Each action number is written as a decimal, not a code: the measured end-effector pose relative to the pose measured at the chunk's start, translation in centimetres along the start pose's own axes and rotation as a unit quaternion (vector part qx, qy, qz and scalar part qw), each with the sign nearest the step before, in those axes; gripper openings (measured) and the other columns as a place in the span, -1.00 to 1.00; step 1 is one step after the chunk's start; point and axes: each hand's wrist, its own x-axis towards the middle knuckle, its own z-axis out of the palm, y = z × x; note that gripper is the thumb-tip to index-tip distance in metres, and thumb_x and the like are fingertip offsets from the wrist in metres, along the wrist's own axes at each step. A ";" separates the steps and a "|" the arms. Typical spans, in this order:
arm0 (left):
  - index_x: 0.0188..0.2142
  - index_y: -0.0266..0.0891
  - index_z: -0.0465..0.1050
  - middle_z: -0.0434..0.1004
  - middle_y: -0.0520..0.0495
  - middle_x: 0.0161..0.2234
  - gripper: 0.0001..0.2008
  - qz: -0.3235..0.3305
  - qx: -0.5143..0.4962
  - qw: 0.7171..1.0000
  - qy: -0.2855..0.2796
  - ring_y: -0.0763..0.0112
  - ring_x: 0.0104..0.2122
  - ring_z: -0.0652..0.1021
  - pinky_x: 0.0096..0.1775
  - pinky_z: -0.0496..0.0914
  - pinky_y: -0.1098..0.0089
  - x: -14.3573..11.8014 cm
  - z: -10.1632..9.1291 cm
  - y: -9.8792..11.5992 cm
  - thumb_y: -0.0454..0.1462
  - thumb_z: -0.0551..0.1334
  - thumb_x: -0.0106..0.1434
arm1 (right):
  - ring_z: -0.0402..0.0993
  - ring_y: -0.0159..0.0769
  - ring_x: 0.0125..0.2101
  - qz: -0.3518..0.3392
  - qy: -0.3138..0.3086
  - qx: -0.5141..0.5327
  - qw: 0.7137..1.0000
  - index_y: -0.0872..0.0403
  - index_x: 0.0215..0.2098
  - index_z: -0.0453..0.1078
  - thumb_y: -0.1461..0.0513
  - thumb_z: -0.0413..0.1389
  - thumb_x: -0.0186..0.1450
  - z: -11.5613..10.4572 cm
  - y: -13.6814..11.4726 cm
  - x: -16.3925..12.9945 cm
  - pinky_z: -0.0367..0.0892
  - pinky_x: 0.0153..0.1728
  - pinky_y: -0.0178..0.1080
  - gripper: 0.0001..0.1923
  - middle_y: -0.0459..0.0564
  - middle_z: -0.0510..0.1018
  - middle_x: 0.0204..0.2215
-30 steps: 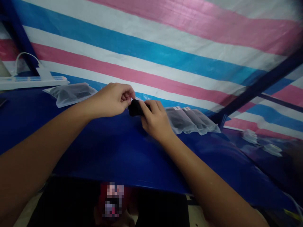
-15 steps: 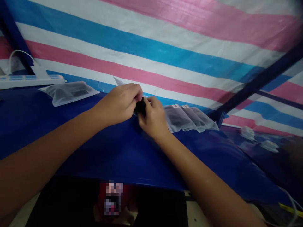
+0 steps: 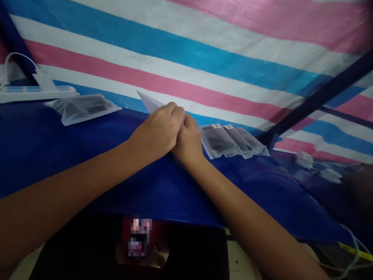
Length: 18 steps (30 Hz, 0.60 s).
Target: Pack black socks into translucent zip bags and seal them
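Note:
Over the blue table [image 3: 140,186], my left hand [image 3: 163,128] and my right hand [image 3: 189,142] press together with their fingers closed. A small black object showed between them half a second ago; it is now hidden behind the fingers. The pointed corner of a pale sheet or bag [image 3: 149,102] sticks up behind my left hand, and I cannot tell whether that hand touches it. Just right of my right hand lie several frosted zip bags [image 3: 220,142] in an overlapping row, with dark contents and small white labels.
Another frosted bag [image 3: 83,108] with something dark inside lies at the left. Behind it is a white power strip [image 3: 37,93] with a plugged-in cable. A striped tarp [image 3: 186,50] hangs along the table's back. Small clear packets [image 3: 330,175] lie far right.
My left hand has moved right and closed over the black object, which has gone out of sight. My hands are now pressed together. The view has shifted slightly.

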 end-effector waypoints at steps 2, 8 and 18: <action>-0.22 -0.25 0.38 0.46 -0.20 -0.21 -0.81 -0.004 0.023 1.000 0.007 0.12 -0.14 0.52 -0.14 0.44 0.20 0.0 0.1 0.0 -0.46 0.05 0.28 | 0.29 -0.04 -0.17 0.003 0.008 -0.001 1.000 0.09 -0.10 0.36 0.28 0.02 0.32 -0.2 0.4 0.1 0.34 -0.13 0.02 -0.81 0.18 0.39 -0.17; 0.04 -0.29 0.37 0.53 -0.19 -0.20 -0.68 -0.041 0.020 0.999 -0.013 0.15 -0.21 0.56 -0.23 0.40 0.24 0.0 -0.1 -0.7 -0.39 0.04 0.33 | 0.32 -0.05 -0.14 0.026 0.017 0.011 0.999 0.10 -0.01 0.34 0.23 0.00 0.36 -1.0 0.4 0.5 0.36 -0.11 0.01 -0.74 0.19 0.40 -0.13; -0.05 -0.37 0.43 0.58 -0.25 -0.32 -0.71 -0.107 0.101 0.987 -0.066 0.08 -0.30 0.60 -0.29 0.37 0.23 0.8 -0.5 -1.6 -0.38 0.09 0.26 | 0.29 0.04 -0.02 -0.016 -0.008 0.013 1.000 0.11 0.22 0.25 0.34 -0.03 0.34 -0.3 -0.4 0.1 0.33 -0.02 0.09 -0.52 0.24 0.44 -0.01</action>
